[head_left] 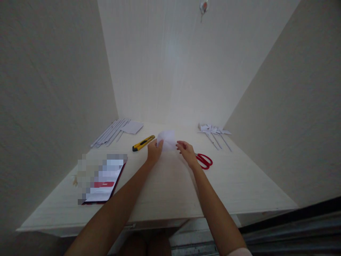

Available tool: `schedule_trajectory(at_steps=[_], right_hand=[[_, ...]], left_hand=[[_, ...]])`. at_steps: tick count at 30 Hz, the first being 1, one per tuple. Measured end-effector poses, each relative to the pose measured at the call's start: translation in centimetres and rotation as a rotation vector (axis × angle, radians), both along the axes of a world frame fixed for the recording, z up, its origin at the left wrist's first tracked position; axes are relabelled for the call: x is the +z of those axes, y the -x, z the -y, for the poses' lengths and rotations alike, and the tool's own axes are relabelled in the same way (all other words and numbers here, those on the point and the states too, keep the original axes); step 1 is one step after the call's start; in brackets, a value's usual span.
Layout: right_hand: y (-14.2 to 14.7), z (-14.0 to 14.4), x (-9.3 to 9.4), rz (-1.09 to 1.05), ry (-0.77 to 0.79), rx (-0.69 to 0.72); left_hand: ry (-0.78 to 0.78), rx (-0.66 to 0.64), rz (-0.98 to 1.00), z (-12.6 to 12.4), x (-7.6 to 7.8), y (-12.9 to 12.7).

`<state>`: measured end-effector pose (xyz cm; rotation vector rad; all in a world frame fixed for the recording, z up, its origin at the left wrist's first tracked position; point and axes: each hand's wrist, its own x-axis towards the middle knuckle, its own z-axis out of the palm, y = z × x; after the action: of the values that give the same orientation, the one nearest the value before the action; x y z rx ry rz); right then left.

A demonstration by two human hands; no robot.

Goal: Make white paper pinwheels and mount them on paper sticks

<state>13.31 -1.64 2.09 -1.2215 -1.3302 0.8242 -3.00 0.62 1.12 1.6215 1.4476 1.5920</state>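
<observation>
My left hand point(154, 151) pinches the left edge of a small white sheet of paper point(168, 139), thumb on top, and holds it over the middle of the desk. Faint crease lines show on the sheet. To its right is my right hand point(187, 152), fingers bent and apart, the tips just off the paper's edge with nothing visible in them. Partly behind that hand lie scissors point(206, 161) with red handles, their blades hidden. A yellow and black utility knife point(144, 143) rests left of my left hand.
Several thin white paper sticks point(110, 133) lie at the back left beside a stack of white paper squares point(132, 127). Several paper pinwheels point(213, 128) on sticks lie at the back right. A tablet-like screen point(105, 181), partly blurred, sits front left. Walls enclose the desk point(165, 199).
</observation>
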Motion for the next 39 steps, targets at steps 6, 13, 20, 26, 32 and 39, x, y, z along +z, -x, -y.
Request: schedule_trajectory(at_steps=[6, 13, 20, 26, 32, 39], right_hand=[[-7.3, 3.6, 0.6, 0.845, -0.024, -0.255], [-8.9, 5.6, 0.8, 1.269, 0.324, -0.135], [-7.8, 4.8, 2.6, 1.043, 0.396, -0.141], [-3.7, 2.6, 3.1, 0.028, 0.121, 0.073], [0.1, -0.4, 2.5, -0.34, 0.057, 0.196], [-2.0, -0.2, 1.2, -0.33, 0.038, 0.086]], left_hand=[[-0.041, -0.034, -0.09, 0.2, 0.4, 0.2], [-0.08, -0.163, -0.055, 0.6, 0.7, 0.5], [-0.062, -0.374, -0.206, 1.0, 1.5, 1.4], [-0.177, -0.3, -0.334, 0.5, 1.3, 1.6], [-0.215, -0.364, -0.397, 0.2, 0.8, 1.8], [-0.274, -0.469, -0.488, 1.1, 1.5, 1.5]])
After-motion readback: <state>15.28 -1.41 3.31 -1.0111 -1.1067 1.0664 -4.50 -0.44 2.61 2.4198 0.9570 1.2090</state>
